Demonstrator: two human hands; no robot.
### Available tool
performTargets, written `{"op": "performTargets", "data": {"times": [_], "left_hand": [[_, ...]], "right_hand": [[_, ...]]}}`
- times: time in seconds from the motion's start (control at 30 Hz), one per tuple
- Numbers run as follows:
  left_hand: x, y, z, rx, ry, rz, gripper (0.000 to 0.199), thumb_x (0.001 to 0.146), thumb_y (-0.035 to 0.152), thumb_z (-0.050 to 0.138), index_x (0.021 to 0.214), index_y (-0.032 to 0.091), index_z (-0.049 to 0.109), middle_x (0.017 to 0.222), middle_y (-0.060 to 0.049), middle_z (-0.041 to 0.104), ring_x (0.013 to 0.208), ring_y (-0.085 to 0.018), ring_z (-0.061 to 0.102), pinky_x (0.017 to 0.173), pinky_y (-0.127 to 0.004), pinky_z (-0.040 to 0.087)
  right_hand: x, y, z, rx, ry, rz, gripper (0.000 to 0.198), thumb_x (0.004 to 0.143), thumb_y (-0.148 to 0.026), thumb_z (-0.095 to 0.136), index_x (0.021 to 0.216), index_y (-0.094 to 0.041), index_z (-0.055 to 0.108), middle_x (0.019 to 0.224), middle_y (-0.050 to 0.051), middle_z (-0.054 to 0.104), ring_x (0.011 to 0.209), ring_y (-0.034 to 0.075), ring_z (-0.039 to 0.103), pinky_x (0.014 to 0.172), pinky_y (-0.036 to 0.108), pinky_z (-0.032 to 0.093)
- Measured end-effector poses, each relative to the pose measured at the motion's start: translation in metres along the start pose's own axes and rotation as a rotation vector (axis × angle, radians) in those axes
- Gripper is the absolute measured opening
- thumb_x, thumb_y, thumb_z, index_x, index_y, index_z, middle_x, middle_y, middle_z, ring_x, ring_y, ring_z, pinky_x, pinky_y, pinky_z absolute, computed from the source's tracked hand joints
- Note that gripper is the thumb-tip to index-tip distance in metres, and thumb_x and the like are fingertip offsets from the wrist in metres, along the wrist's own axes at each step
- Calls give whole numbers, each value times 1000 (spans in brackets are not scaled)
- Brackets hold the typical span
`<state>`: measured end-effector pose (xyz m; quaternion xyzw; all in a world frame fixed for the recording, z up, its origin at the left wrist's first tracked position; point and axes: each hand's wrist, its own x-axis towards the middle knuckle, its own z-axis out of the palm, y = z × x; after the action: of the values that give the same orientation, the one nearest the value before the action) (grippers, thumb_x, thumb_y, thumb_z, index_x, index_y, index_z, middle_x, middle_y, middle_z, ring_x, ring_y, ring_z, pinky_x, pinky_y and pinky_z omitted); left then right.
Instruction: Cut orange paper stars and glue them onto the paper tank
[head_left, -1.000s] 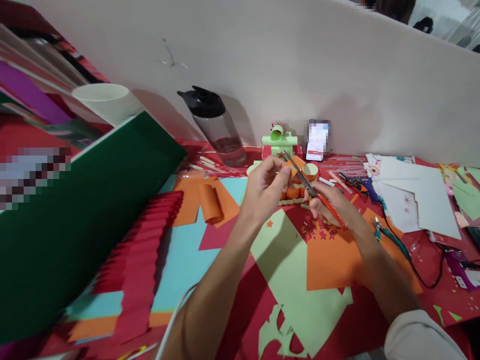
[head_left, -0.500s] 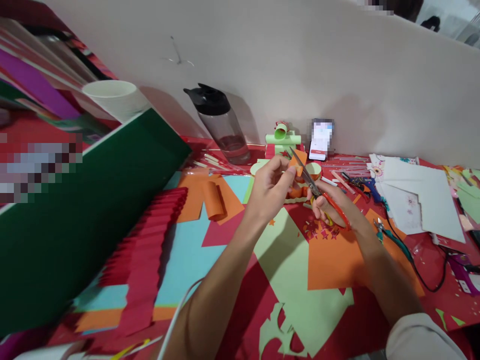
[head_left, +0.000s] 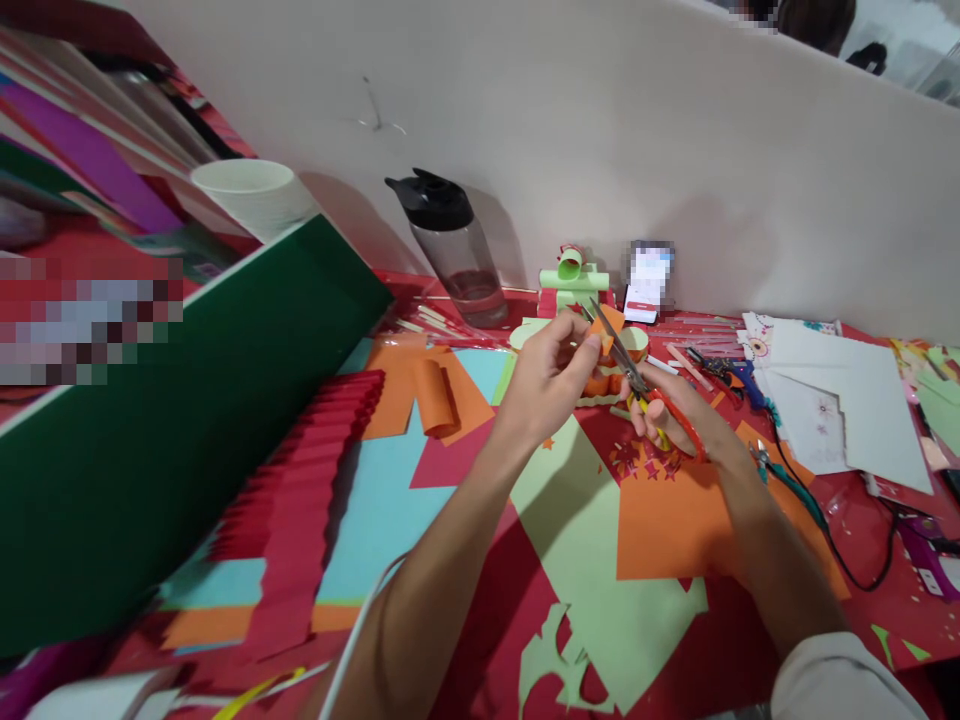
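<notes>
My left hand (head_left: pixel 551 370) pinches a small piece of orange paper (head_left: pixel 609 322) between thumb and fingers, above the middle of the table. My right hand (head_left: pixel 660 405) is closed round the red and yellow handles of a pair of scissors (head_left: pixel 626 362). Its blades point up and to the left, right beside the orange piece; I cannot tell how far they stand apart. Below the hands lie small red stars (head_left: pixel 651 466) and one orange star (head_left: pixel 548 444). An orange sheet (head_left: pixel 671 530) and a pale green sheet (head_left: pixel 600 560) spread underneath.
A green board (head_left: pixel 187 430) leans at the left, with pleated red paper (head_left: pixel 300 520) beside it. Against the wall stand a water bottle (head_left: pixel 461 255) and a phone (head_left: pixel 649 283). Pliers (head_left: pixel 784 470), a blue glue gun (head_left: pixel 739 375) and white sheets (head_left: pixel 862 390) lie at the right.
The whole view has shifted slightly, so things at the back appear a little farther right. Both hands keep their hold on the orange paper and the scissors, nearly in the same place.
</notes>
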<state>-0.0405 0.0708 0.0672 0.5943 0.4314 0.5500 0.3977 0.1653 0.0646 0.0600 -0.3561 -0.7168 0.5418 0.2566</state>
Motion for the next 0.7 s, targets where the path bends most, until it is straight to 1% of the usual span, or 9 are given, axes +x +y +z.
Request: {"op": "performTargets", "data": {"times": [0.23, 0.43, 0.6, 0.7], "left_hand": [[0, -2, -2, 39, 2, 9, 21, 94, 32, 58, 78, 22, 50, 67, 3, 57, 56, -12, 54, 52, -24, 42], [0, -1, -2, 16, 12, 2, 20, 94, 32, 59, 79, 23, 50, 68, 3, 57, 55, -11, 54, 52, -23, 44], [0, 0, -1, -9, 26, 19, 21, 95, 31, 60, 78, 22, 50, 70, 3, 58, 54, -10, 53, 52, -24, 45], [0, -1, -1, -21, 32, 14, 22, 95, 33, 61, 79, 22, 51, 70, 3, 60, 54, -10, 53, 52, -23, 45]], "right_hand": [[2, 4, 1, -28, 42, -6, 67, 90, -88, 53, 101, -22, 58, 68, -3, 60, 52, 12, 53, 50, 24, 43], [4, 6, 7, -18, 80, -25, 66, 90, -88, 51, 97, -23, 58, 67, -2, 59, 51, 12, 51, 49, 25, 42], [3, 5, 13, 40, 92, -25, 59, 95, -82, 53, 98, -23, 56, 66, -4, 58, 48, 11, 48, 47, 23, 41], [4, 5, 16, 49, 107, -23, 60, 94, -83, 54, 99, -23, 56, 66, -4, 57, 49, 11, 49, 46, 23, 41]]}}
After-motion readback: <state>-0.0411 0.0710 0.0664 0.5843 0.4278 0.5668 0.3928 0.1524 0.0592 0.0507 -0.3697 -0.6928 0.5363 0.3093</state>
